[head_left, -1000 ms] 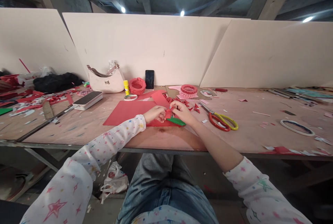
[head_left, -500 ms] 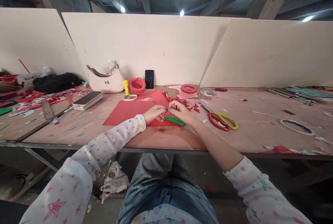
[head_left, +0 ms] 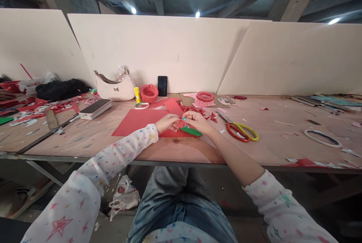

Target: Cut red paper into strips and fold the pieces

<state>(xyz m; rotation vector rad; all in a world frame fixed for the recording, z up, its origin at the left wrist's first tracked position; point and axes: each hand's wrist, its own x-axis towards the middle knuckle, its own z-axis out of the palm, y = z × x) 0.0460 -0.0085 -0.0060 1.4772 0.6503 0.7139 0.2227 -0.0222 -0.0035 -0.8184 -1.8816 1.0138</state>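
Observation:
My left hand [head_left: 167, 123] and my right hand [head_left: 196, 121] meet above the table, both with closed fingers. Between their fingertips they pinch a small piece of red paper [head_left: 180, 123], whose exact shape is partly hidden by the fingers. Below my right hand lies a green serrated strip [head_left: 192, 132], resting on large red paper sheets [head_left: 138, 120]. Another red paper piece [head_left: 173, 106] lies just behind my hands, beside a pile of small folded red pieces [head_left: 195, 109].
Right of my hands lie scissors [head_left: 241, 131] with red and yellow handles. Behind stand a glue stick [head_left: 137, 95], red paper rings [head_left: 149, 93], a dark phone [head_left: 162, 86] and a white handbag [head_left: 115, 88]. A white-cased device [head_left: 95, 108] lies left. White boards [head_left: 158, 47] close off the back.
More of the small red paper shows between my fingertips now, as my right fingers have shifted slightly. My arms have stayed nearly in place.

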